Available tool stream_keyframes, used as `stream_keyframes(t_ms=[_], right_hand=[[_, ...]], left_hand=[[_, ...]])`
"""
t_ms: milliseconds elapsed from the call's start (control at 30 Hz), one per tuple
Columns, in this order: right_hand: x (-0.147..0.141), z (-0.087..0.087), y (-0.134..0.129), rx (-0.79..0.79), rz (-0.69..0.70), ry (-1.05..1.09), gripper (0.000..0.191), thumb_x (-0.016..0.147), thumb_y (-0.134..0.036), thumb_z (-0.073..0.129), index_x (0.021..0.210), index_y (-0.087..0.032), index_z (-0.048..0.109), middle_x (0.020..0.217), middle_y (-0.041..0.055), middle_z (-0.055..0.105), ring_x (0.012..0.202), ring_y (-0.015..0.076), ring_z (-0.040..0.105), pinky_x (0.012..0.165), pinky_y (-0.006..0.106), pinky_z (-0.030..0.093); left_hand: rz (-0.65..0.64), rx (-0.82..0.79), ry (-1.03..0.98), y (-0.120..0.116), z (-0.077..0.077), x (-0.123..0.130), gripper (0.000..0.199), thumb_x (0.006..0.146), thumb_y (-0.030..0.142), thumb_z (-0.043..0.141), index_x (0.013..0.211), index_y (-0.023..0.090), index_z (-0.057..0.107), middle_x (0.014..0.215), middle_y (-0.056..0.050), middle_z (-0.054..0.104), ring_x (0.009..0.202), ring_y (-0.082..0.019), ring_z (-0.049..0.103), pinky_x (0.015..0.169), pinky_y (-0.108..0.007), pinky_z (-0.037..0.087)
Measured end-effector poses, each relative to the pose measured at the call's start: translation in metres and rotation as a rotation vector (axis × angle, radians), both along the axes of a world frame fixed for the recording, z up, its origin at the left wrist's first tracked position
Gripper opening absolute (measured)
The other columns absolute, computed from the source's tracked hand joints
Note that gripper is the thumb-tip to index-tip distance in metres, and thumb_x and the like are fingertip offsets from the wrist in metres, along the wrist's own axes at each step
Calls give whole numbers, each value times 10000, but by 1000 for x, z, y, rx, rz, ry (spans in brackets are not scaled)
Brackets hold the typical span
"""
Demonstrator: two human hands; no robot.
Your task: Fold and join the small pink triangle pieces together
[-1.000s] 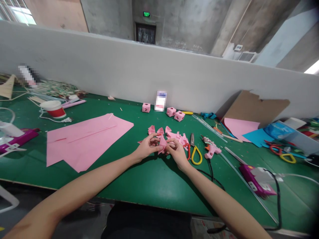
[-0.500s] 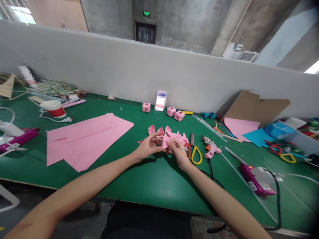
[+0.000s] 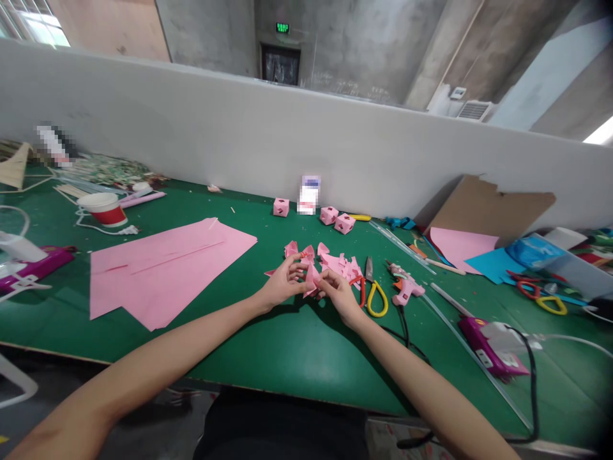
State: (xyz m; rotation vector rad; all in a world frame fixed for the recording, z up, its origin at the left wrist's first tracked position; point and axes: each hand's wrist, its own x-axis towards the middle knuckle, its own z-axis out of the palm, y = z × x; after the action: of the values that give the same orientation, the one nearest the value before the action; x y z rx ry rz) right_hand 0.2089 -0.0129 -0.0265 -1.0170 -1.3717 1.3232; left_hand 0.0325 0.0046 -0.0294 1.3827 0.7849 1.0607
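Between my two hands is a small folded piece of pink paper (image 3: 311, 278), held just above the green table. My left hand (image 3: 287, 280) pinches its left side with thumb and fingers. On the other side my right hand (image 3: 338, 291) grips it, the fingertips close together. Behind the hands lie pink paper scraps (image 3: 341, 263) and a few folded pink pieces (image 3: 291, 249). Scissors (image 3: 377, 299) with a yellow and a red handle lie right of my right hand. Three pink paper cubes with dark openings, one of them a single cube (image 3: 281, 207), stand farther back.
Large pink paper sheets (image 3: 167, 271) cover the left of the table. To the right are a pink glue gun (image 3: 407, 286) with a black cable, a purple power strip (image 3: 491, 348), clear rods and more scissors (image 3: 550, 305). A paper cup (image 3: 106, 211) stands at left; a low partition (image 3: 215, 134) runs behind.
The pink piece has turned from a wider face to a narrower, pointed one. My right hand has shifted slightly left, closer to my left hand.
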Motion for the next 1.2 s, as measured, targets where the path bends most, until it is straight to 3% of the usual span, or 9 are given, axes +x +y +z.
stream_keyframes(t_ms=[67, 167, 333, 500, 700, 867, 1200], right_hand=[[0, 0, 0, 0, 4, 6, 319, 727, -492, 717, 731, -201, 587, 626, -17, 650, 552, 120, 605, 543, 237, 475], [0, -2, 0, 13, 21, -5, 319, 737, -487, 711, 743, -199, 574, 617, -16, 652, 575, 129, 625, 544, 232, 466], [-2, -6, -2, 48, 59, -85, 316, 757, -488, 694, 778, -197, 573, 668, 1, 668, 604, 140, 628, 540, 238, 451], [-5, -8, -5, 129, 109, -132, 286, 804, -478, 650, 819, -202, 580, 730, 4, 677, 656, 148, 631, 623, 270, 480], [-4, -4, -9, 203, 139, -229, 295, 857, -486, 573, 939, -206, 618, 818, 19, 675, 699, 152, 616, 594, 252, 447], [-5, 1, -15, 298, 165, -380, 310, 802, -409, 664, 1025, -207, 589, 804, -1, 651, 624, 121, 544, 574, 237, 411], [-9, -3, -14, 292, 77, -342, 298, 838, -495, 596, 839, -197, 593, 669, -22, 581, 567, 120, 492, 518, 236, 360]], left_hand=[[-13, 24, 23, 0, -1, -1, 878, 605, 349, 839, 1329, 208, 363, 1204, -124, 547, 1021, -196, 581, 854, -321, 478], [-25, 66, 73, 0, -1, -1, 817, 641, 360, 818, 1309, 190, 379, 1145, -107, 574, 1036, -197, 576, 870, -313, 462], [37, 67, 123, -1, 2, -1, 709, 697, 423, 761, 1266, 162, 429, 929, -39, 595, 837, -160, 587, 767, -280, 461], [110, 67, 150, -4, 7, -1, 673, 699, 469, 739, 1233, 161, 467, 1007, -52, 577, 772, -143, 551, 674, -250, 442], [132, 103, 218, -5, 9, -2, 637, 722, 493, 711, 1205, 156, 468, 692, 41, 487, 623, -124, 484, 597, -235, 386], [185, 179, 275, -3, 7, -2, 602, 740, 509, 690, 1180, 154, 484, 696, 40, 478, 634, -129, 472, 628, -249, 387], [177, 262, 271, -8, 4, 0, 561, 758, 471, 690, 1185, 176, 477, 722, 29, 505, 729, -165, 544, 728, -279, 426]])
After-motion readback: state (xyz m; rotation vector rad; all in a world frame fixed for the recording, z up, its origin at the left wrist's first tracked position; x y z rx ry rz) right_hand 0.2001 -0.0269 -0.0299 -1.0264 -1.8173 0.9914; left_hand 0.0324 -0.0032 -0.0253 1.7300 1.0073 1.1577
